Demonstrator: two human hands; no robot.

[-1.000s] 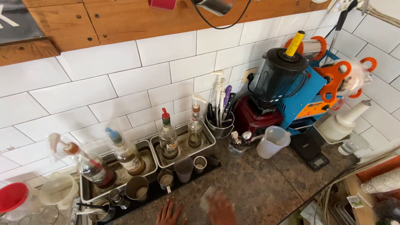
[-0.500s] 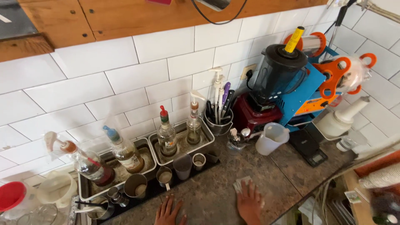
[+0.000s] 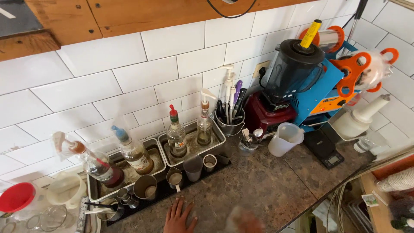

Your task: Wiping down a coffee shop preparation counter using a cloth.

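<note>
resting left hand on counter

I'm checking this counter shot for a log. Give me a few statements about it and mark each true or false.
1. The left hand lies flat on the stone counter. True.
2. The right hand holds the white jug. False: the jug stands apart by the blender; the hand is a blur at the counter's front edge.
3. The syrup bottles stand in metal trays. True.
4. The blender's base is blue. False: it is red.
</note>
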